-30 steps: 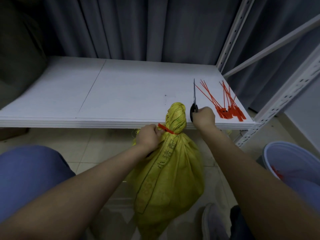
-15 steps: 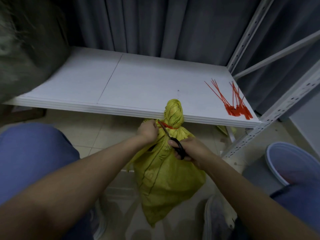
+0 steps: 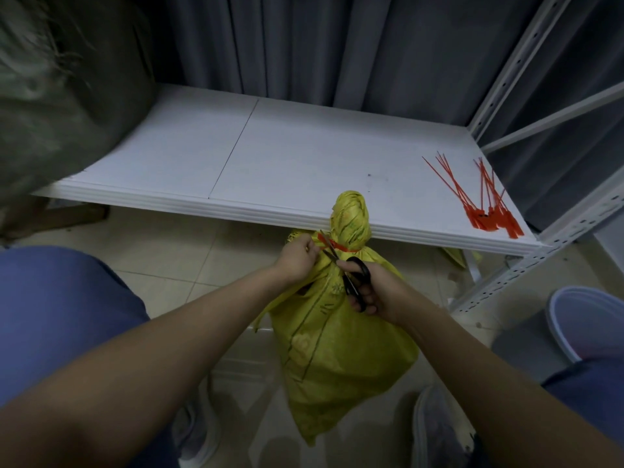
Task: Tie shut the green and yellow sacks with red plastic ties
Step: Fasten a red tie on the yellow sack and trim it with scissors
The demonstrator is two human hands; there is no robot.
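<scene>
A yellow sack [image 3: 341,339] stands on the floor between my legs, its neck bunched and cinched by a red plastic tie [image 3: 339,246]. My left hand [image 3: 299,260] pinches the tie's loose tail at the left of the neck. My right hand [image 3: 374,292] grips black-handled scissors [image 3: 351,278], whose blades reach up to the tail beside my left fingers. A bundle of spare red ties [image 3: 486,201] lies on the right end of the white shelf [image 3: 304,153]. A dark green sack [image 3: 57,89] fills the upper left, partly on the shelf.
The shelf's front edge runs just behind the sack's top. A perforated metal upright [image 3: 547,255] stands at the right. A pale blue bucket [image 3: 594,322] sits on the tiled floor at the right. My shoes [image 3: 439,430] flank the sack's base.
My right hand took the scissors off the shelf and brought them down to the tie at the sack's neck. The view swung left, bringing the green sack in.
</scene>
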